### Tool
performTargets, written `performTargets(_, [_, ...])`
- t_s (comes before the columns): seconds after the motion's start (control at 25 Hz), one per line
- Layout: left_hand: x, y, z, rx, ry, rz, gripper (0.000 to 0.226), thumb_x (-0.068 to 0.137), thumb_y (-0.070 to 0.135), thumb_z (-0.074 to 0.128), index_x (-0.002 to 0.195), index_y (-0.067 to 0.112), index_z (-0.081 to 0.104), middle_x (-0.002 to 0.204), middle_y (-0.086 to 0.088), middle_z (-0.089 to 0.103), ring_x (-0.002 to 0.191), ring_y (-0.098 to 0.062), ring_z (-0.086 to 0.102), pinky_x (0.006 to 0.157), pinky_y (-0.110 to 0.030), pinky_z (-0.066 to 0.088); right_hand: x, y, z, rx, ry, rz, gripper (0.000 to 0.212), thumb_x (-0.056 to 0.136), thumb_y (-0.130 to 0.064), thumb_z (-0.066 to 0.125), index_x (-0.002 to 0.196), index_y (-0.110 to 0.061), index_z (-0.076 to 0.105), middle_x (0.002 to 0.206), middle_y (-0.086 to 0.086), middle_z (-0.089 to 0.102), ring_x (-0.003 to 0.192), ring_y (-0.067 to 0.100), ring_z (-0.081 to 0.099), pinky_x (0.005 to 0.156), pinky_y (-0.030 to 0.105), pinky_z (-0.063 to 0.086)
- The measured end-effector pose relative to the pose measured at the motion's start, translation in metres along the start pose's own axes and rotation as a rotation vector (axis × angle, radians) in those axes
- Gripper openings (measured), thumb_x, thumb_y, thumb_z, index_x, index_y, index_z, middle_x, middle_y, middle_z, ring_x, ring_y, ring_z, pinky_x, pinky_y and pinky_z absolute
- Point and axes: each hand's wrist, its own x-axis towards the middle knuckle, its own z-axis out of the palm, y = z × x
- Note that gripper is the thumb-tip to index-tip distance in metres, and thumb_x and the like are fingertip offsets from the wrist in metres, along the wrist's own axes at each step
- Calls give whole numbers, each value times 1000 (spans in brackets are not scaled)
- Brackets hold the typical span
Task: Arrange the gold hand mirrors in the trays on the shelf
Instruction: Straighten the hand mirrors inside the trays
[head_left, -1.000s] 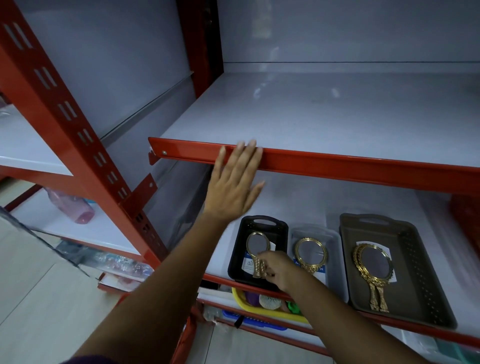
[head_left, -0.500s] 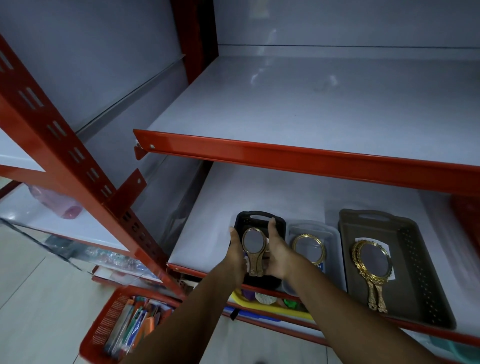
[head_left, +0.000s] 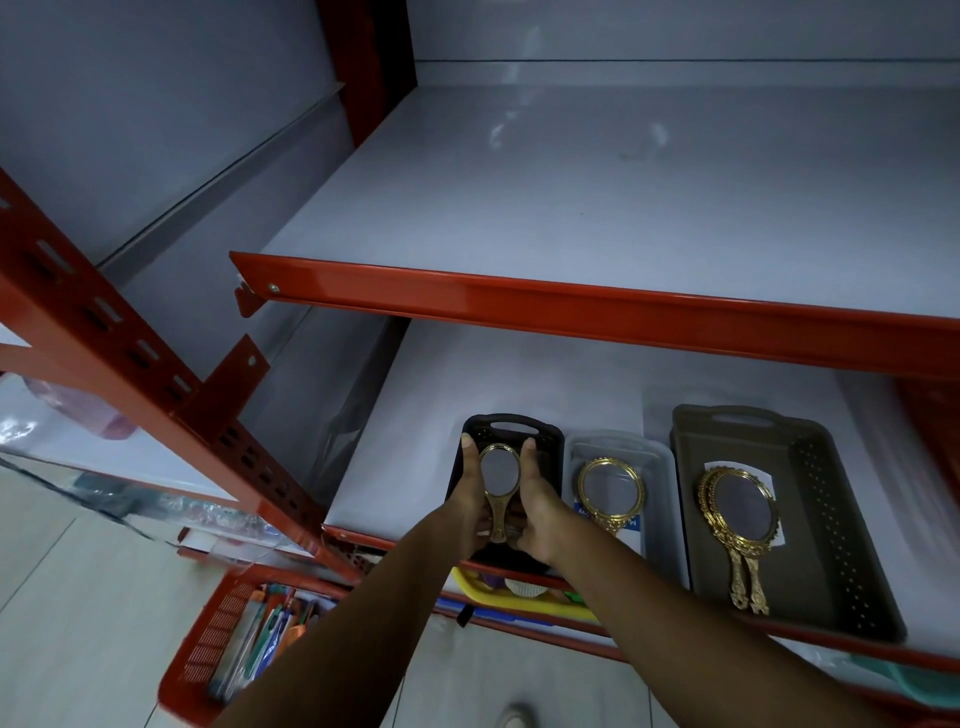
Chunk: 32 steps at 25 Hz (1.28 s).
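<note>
Three trays stand side by side on the lower shelf. The small black tray (head_left: 550, 434) on the left holds a small oval gold hand mirror (head_left: 500, 475). My left hand (head_left: 467, 499) and my right hand (head_left: 537, 501) press against the mirror's two sides, thumbs up along its rim. The clear middle tray (head_left: 657, 462) holds a round gold mirror (head_left: 612, 491). The large brown tray (head_left: 831, 519) on the right holds ornate gold mirrors (head_left: 740, 512), two handles side by side.
A red upper shelf beam (head_left: 571, 306) crosses just above the trays. A slotted red upright (head_left: 156, 374) slants at the left. A red basket (head_left: 228, 639) of packaged items sits on the floor. A yellow tray (head_left: 519, 597) lies on the shelf below.
My left hand came down from the upper shelf beam to the small mirror in the black tray. Both hands now flank that mirror. The view shifted slightly.
</note>
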Motion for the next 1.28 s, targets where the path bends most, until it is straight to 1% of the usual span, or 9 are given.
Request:
performTargets(0.16, [7,-4,5,-77,12,92,87,86,75,15,138,12,46,133,-18,54,120,-30,52,94,-37,43,-22,-5,-7,20,-20,-15,91,79,-78,35,135,-7,48,119,19,65,106,32,62,73,40,53])
performTargets(0.32, [1,-14,20,16,39,171,91,86,75,14,145,9,35,149,-14,37,137,-29,35,112,-40,28,-48,-6,-52,17,145,-194,76,91,-64,30,140,-8,43,141,15,50,128,30,48,105,42,36])
performTargets(0.4, [2,-20,37,-31,-28,129,95,87,74,16,143,0,35,148,-17,38,136,-29,36,114,-38,26,-58,-5,-82,92,246,-245,72,93,-62,30,141,-10,43,144,14,47,131,29,45,104,41,36])
performTargets(0.52, [0,-25,69,-76,-179,-50,106,81,81,18,138,-5,42,138,-22,49,128,-30,46,105,-35,37,-64,0,-107,237,282,-160,66,91,-64,32,111,-7,58,81,14,70,74,22,61,66,30,47])
performTargets(0.6, [1,-29,86,-61,-258,-135,102,78,84,21,124,0,58,120,-21,63,116,-30,55,98,-37,43,-57,1,-115,225,276,-73,68,88,-67,33,95,-5,59,53,9,60,52,17,51,51,28,40])
performTargets(0.8, [4,-38,105,10,-164,-201,93,84,78,26,123,-2,54,106,-23,67,106,-31,57,86,-36,44,-31,2,-118,118,184,20,92,76,-79,40,130,-7,55,117,20,66,96,32,63,74,38,53])
performTargets(0.96, [2,-40,111,75,-109,-149,98,84,78,24,136,-4,44,129,-25,53,124,-35,47,104,-40,36,-39,0,-121,59,118,17,92,79,-78,35,134,-6,50,113,20,66,88,29,63,63,35,49])
performTargets(1.16, [12,-50,133,105,19,-17,81,88,73,22,128,9,52,110,-17,61,101,-25,57,83,-31,47,-53,-3,-146,27,48,-29,83,82,-73,37,127,-6,55,101,15,66,92,26,62,78,35,50])
performTargets(1.28, [13,-56,165,167,28,81,88,89,71,20,147,7,31,148,-15,37,136,-26,36,111,-37,28,-72,-12,-194,106,84,-139,69,87,-67,38,122,-10,57,121,15,62,112,29,57,92,37,46])
